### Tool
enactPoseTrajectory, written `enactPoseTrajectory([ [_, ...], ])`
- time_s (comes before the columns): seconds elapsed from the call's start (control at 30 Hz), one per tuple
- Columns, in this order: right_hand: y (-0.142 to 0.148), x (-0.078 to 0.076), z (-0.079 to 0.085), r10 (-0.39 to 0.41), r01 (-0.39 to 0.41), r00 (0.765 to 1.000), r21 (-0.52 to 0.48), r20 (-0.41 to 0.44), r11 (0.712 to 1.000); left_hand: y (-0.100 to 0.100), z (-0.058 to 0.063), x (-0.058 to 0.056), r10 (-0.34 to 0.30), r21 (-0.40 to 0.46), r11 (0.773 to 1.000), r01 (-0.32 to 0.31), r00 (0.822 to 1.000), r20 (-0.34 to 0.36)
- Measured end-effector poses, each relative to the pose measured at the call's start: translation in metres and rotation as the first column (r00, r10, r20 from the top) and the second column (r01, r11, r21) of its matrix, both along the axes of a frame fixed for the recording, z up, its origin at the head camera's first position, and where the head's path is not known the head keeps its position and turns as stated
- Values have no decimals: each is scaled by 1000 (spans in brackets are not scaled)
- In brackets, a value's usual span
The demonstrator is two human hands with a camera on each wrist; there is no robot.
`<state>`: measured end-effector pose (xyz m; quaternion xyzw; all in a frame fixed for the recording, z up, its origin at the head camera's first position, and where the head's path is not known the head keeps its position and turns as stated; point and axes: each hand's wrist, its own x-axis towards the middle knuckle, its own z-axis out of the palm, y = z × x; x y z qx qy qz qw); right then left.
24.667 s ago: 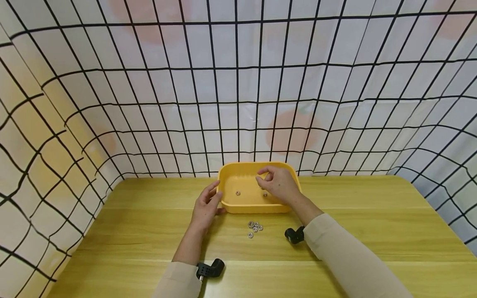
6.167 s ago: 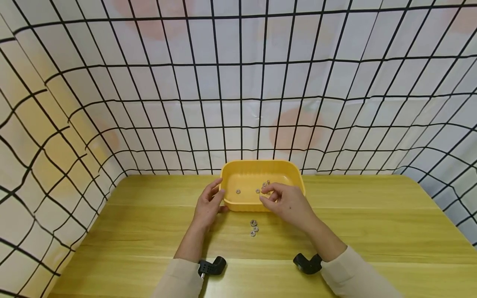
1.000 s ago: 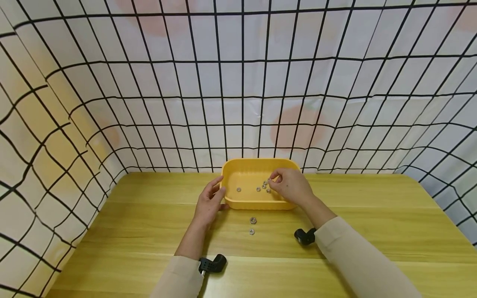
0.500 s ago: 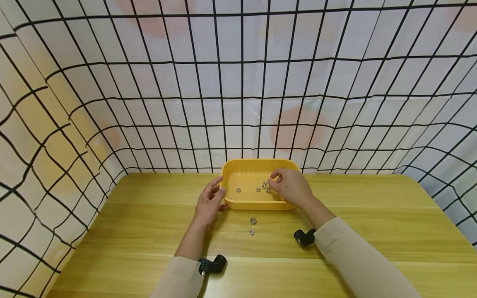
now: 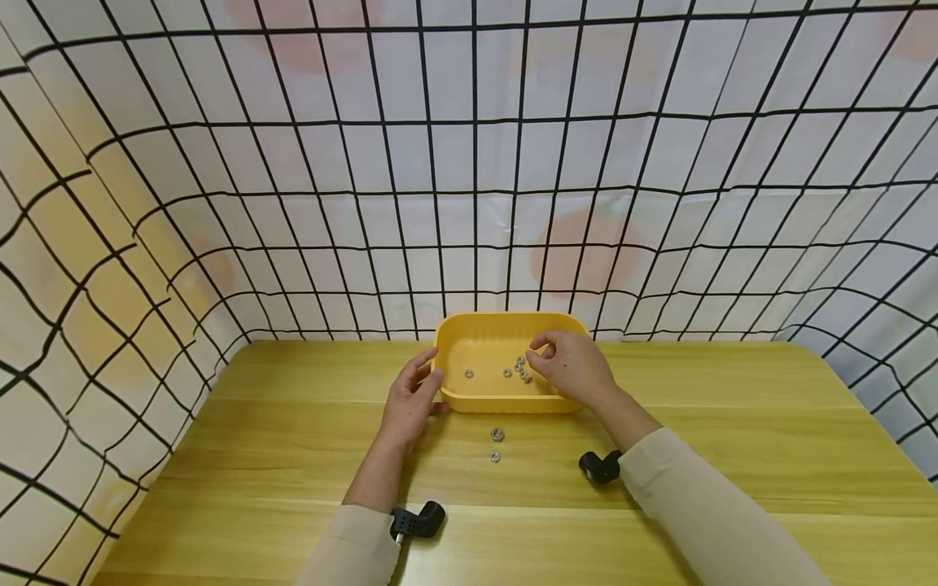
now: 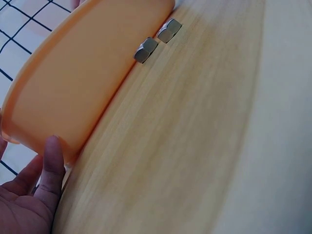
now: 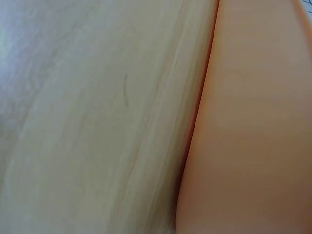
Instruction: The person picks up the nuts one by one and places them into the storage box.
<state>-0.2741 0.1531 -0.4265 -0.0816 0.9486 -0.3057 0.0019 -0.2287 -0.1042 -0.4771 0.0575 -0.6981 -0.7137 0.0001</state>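
A yellow plastic tray [image 5: 506, 403] stands at the back of the wooden table. My left hand [image 5: 407, 403] holds its left end, the fingers spread about the front left corner; the left wrist view shows one finger [image 6: 52, 161] against the outer wall. Inside the tray lie several small metal hex nuts [image 5: 507, 373]. My right hand [image 5: 575, 365] hovers over the tray's right half, thumb and index finger bent toward each other, no nut showing between them. A larger nut [image 5: 497, 435] and a smaller nut [image 5: 494, 456] lie on the table before the tray.
The wooden table [image 5: 696, 456] reaches out on both sides of the tray. Behind it rises a white backdrop with a black wire grid [image 5: 476, 203], which also runs along both sides. Black camera mounts [image 5: 419, 519] sit on my wrists. In the right wrist view the tray's wall [image 7: 253, 126] fills the right side.
Since about six seconds ago a nut has left the table. Within the last second another nut has come to lie in the tray beneath my right fingers. The left hand stays put.
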Motion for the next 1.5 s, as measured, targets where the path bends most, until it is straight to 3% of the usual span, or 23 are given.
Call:
enactPoseTrajectory([
  [0.47,0,9,8,40,-41,999,-42,-19,998,1,0,2,-3,-4,1000,3,1000,5],
  [0.93,-14,42,22,125,-131,991,-154,-43,979,2,0,0,7,3,1000,-7,1000,8],
  [1.27,-19,66,13,194,-192,981,-236,-14,953,1,2,1,7,-6,1000,-7,1000,23],
  [1.5,-21,80,-7,241,-210,968,-310,66,927,1,3,1,5,-12,1000,-5,1000,15],
])
